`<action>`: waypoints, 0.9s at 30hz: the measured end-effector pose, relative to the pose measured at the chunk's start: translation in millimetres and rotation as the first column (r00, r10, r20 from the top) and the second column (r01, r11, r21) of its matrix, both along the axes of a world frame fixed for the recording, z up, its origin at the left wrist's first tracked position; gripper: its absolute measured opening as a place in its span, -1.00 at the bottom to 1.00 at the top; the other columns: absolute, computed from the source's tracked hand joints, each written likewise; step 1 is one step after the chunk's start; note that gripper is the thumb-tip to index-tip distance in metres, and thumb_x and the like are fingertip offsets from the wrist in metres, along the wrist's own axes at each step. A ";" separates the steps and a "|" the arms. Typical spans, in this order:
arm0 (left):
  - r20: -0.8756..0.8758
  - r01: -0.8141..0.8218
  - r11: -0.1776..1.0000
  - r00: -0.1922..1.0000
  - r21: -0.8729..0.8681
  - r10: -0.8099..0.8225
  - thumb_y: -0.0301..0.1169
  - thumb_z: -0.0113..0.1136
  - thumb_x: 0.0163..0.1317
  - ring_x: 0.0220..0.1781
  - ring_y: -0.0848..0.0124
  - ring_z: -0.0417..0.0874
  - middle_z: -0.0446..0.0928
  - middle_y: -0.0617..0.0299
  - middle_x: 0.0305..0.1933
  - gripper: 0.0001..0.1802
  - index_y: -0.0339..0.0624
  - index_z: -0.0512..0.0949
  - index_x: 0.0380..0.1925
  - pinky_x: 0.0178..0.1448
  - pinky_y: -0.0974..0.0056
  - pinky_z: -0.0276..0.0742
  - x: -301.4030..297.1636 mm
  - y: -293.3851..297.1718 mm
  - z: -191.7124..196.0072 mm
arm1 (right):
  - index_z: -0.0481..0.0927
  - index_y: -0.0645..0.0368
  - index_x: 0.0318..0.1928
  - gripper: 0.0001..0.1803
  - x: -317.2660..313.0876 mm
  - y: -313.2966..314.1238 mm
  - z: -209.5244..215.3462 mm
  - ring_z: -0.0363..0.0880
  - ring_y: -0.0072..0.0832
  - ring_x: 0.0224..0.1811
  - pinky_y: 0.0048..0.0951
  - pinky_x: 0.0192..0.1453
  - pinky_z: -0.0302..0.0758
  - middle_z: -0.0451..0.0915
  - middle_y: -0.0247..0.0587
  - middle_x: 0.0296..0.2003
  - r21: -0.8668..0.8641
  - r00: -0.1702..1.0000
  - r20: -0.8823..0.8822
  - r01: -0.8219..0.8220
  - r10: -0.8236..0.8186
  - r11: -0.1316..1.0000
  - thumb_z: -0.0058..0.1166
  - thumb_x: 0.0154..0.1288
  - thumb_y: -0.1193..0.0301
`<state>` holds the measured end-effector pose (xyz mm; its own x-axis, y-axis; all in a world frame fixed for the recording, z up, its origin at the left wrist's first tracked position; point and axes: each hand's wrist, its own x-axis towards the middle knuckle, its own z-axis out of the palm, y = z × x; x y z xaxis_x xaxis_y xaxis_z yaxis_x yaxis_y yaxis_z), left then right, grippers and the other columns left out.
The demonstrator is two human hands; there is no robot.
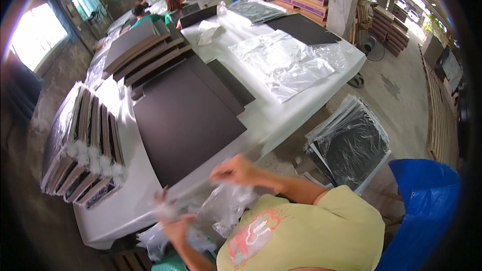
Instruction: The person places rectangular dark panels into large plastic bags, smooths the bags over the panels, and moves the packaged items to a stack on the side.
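The person stands at the near edge of a long white table (pixel 281 115) and works on a clear plastic bag (pixel 223 208), which hangs crumpled just in front of the chest, below the near table edge. The right hand (pixel 236 169) is closed in a pinch on the upper edge of the bag. The left hand (pixel 175 223), lower and nearer on the left, grips the other side of the same bag with curled fingers; it is a little blurred. It seems the step in hand is pulling the bag's mouth open, because the two hands hold it apart from each other. A large dark board (pixel 186 120) lies flat on the table just beyond the hands, and I judge that the next move needs the mouth held wide and lined up with the near edge of this board. At the left, a row of wrapped boards (pixel 83 145) stands on edge. More loose plastic sheets (pixel 283 62) lie on the far right part of the table.
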<state>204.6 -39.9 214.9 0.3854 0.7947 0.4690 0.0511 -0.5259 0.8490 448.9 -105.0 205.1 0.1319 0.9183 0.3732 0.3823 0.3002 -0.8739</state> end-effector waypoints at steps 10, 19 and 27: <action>-0.019 0.304 0.909 0.946 -0.287 -0.322 -0.29 0.14 0.09 -0.42 0.55 0.43 0.47 0.31 -0.47 -0.77 -0.24 0.48 -0.37 -0.39 0.36 0.35 58.2 -11.7 11.3 | 0.59 0.20 -0.42 -0.66 26.5 -18.3 44.8 0.40 -0.56 -0.50 -0.53 -0.34 0.34 0.49 -0.32 -0.59 -0.604 0.809 -0.063 -0.498 0.585 0.623 0.30 -0.20 0.24; 0.013 -0.274 0.918 0.959 0.288 0.282 0.26 -0.13 0.03 -0.14 0.27 0.50 0.44 0.03 -0.16 -0.14 -0.36 0.25 0.02 0.02 0.17 0.43 -8.3 25.9 -11.4 | 0.62 0.14 -0.47 -0.62 52.9 -62.9 12.5 0.33 -0.32 -0.05 -0.35 0.01 0.24 0.34 -0.10 -0.08 0.286 0.413 -0.450 -0.773 0.791 0.566 0.28 -0.16 0.08; 0.421 0.427 0.761 0.879 -0.488 -0.223 0.22 -0.09 0.02 -0.03 0.24 0.40 0.35 0.11 0.00 -0.18 -0.24 0.21 0.08 0.08 0.09 0.31 16.8 -40.6 -61.6 | 0.48 0.13 -0.16 -0.46 44.5 -41.5 8.0 0.22 -0.38 0.10 -0.34 0.15 0.15 0.23 -0.12 0.06 0.793 -0.034 -0.529 -0.376 0.848 0.480 0.08 0.00 -0.04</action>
<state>221.4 -80.5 153.3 0.5789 0.8045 0.1328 -0.3596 0.1057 0.9271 493.4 -146.5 213.1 -0.0037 0.6366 0.7712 -0.9350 0.2713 -0.2284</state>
